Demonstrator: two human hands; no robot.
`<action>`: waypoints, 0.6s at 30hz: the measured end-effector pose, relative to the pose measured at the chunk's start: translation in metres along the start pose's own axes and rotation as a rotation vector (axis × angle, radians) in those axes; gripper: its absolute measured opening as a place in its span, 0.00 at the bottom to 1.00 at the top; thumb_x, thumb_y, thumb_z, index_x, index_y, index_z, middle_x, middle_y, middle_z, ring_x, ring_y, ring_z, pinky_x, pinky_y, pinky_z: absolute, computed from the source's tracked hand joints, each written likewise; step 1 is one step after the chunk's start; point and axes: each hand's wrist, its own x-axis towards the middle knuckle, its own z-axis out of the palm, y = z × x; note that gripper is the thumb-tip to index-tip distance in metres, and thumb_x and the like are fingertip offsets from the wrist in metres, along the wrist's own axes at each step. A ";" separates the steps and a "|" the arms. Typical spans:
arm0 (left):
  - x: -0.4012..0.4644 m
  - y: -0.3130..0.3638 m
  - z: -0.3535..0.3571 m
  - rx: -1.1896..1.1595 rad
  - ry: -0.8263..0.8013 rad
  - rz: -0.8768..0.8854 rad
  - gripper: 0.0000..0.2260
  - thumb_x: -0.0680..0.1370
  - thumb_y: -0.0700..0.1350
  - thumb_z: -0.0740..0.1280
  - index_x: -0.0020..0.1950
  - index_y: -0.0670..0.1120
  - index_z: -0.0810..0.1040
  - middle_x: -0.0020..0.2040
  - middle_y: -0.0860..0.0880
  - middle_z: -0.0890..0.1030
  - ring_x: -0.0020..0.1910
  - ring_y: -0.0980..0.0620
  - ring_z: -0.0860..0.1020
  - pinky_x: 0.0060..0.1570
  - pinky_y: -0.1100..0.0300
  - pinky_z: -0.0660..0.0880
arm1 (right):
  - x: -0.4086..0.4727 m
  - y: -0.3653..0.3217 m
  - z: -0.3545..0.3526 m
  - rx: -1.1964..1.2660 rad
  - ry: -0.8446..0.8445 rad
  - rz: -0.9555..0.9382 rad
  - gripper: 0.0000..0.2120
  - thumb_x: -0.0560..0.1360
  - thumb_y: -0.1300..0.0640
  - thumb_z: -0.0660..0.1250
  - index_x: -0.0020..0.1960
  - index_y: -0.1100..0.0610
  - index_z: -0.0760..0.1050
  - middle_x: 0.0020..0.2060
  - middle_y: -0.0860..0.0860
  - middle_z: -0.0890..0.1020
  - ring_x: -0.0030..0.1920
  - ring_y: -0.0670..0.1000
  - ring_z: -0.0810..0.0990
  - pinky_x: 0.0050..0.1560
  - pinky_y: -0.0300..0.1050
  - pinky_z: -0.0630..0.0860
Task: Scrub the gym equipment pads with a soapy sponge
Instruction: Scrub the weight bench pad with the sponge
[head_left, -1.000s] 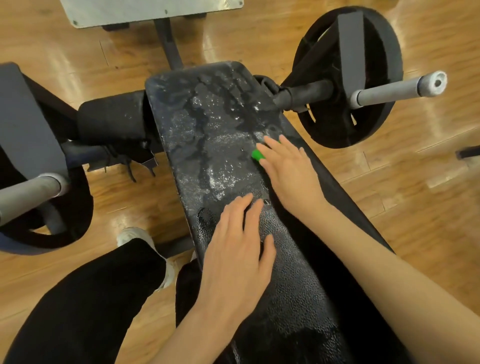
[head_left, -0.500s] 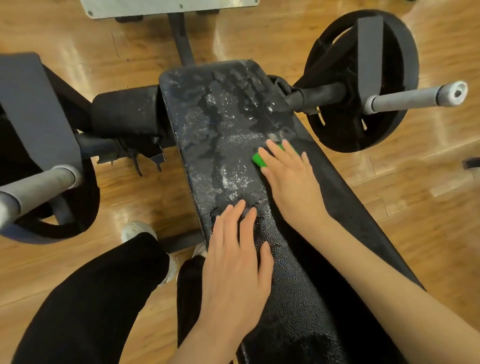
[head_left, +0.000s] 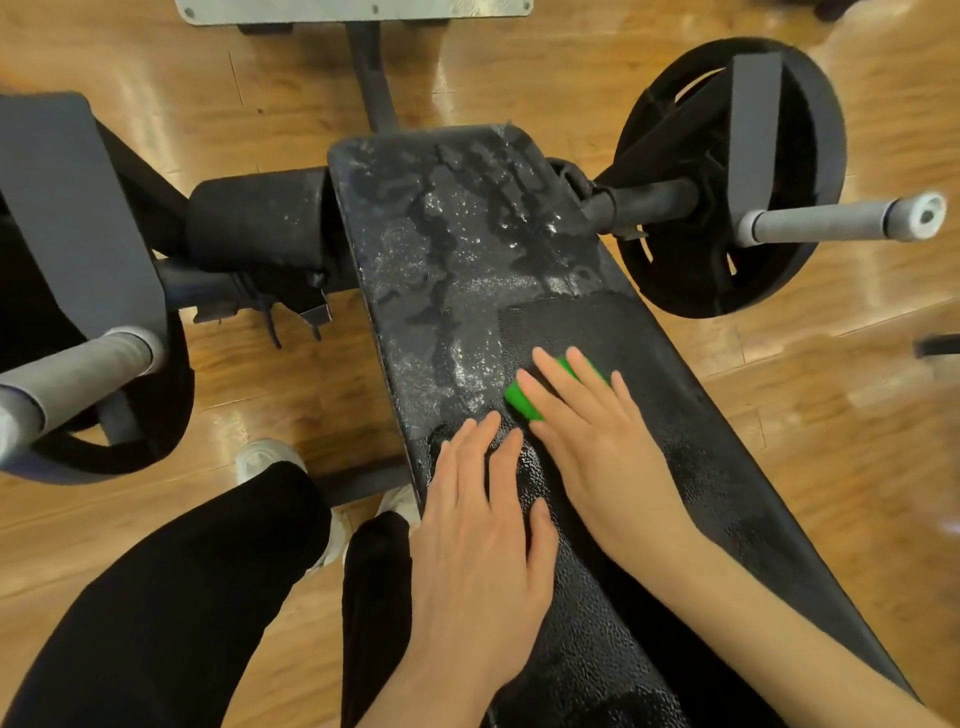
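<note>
A long black bench pad (head_left: 457, 249) runs from the far middle toward me, its far half covered with white soap foam. My right hand (head_left: 597, 441) presses flat on a green sponge (head_left: 522, 400) near the pad's middle; only the sponge's left end and a strip between the fingers show. A dark wiped band lies just beyond the sponge. My left hand (head_left: 478, 540) rests flat on the pad's near left side, fingers together, holding nothing.
A black weight plate (head_left: 727, 176) on a grey-tipped bar (head_left: 841, 223) stands right of the pad. A black roller pad (head_left: 254, 228) and another grey handle (head_left: 72, 374) are on the left. My black-trousered legs and white shoes stand on the wooden floor.
My right hand has dragged the green sponge toward me down the pad, leaving a wiped dark band in the foam. My left hand has stayed in place.
</note>
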 end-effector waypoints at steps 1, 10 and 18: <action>0.000 0.001 0.000 0.005 0.000 -0.002 0.22 0.80 0.51 0.55 0.73 0.46 0.68 0.75 0.48 0.66 0.76 0.50 0.62 0.73 0.51 0.65 | 0.002 0.002 0.001 0.004 -0.018 -0.007 0.23 0.80 0.50 0.49 0.71 0.53 0.70 0.72 0.49 0.69 0.75 0.55 0.62 0.73 0.58 0.56; 0.000 0.002 0.000 0.023 0.000 -0.006 0.22 0.80 0.51 0.55 0.73 0.46 0.69 0.74 0.49 0.67 0.75 0.51 0.62 0.71 0.50 0.67 | 0.020 0.001 0.001 0.036 -0.034 -0.005 0.21 0.81 0.52 0.51 0.73 0.51 0.68 0.74 0.48 0.66 0.76 0.53 0.58 0.74 0.58 0.52; 0.001 0.001 -0.002 0.042 0.016 0.013 0.22 0.81 0.52 0.55 0.72 0.45 0.69 0.74 0.48 0.68 0.76 0.50 0.60 0.71 0.49 0.68 | 0.079 -0.009 0.003 0.138 -0.119 0.045 0.22 0.83 0.57 0.56 0.76 0.51 0.61 0.76 0.48 0.62 0.78 0.53 0.52 0.76 0.59 0.48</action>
